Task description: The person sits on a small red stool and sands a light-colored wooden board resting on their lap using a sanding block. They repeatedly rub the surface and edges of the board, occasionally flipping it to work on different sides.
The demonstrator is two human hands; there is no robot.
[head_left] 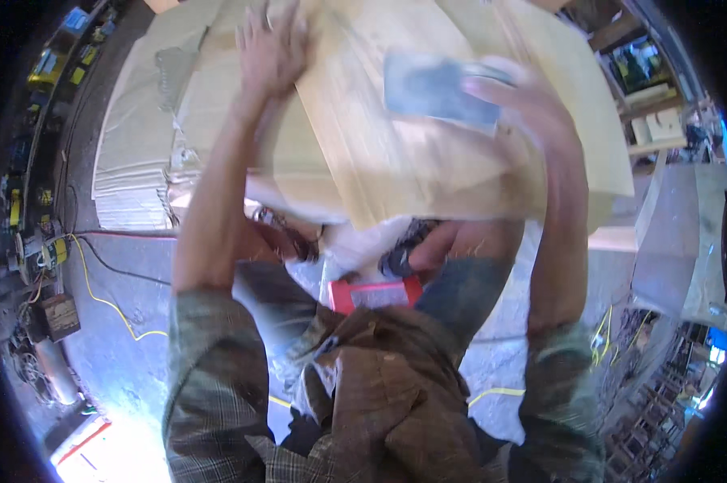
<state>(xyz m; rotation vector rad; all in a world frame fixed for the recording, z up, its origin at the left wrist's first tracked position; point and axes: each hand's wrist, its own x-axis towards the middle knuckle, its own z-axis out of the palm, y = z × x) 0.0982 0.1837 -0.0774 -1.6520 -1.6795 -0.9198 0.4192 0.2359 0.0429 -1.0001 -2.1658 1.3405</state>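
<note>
My left hand lies flat, fingers stretched out, at the left edge of a pale wooden board. My right hand is closed round the end of a flat grey rectangular tool, blurred by motion. Its broad face is over the right part of the board. I cannot make out whether it is a sanding block or a trowel, nor whether it touches the wood. Beneath the board lies a stack of folded cardboard, its layered edges showing at the left.
My legs are bent below the stack, with a red object between them. A yellow cord and dark cables run along the grey floor. Cluttered shelves line the left, and wooden pieces stand at the right.
</note>
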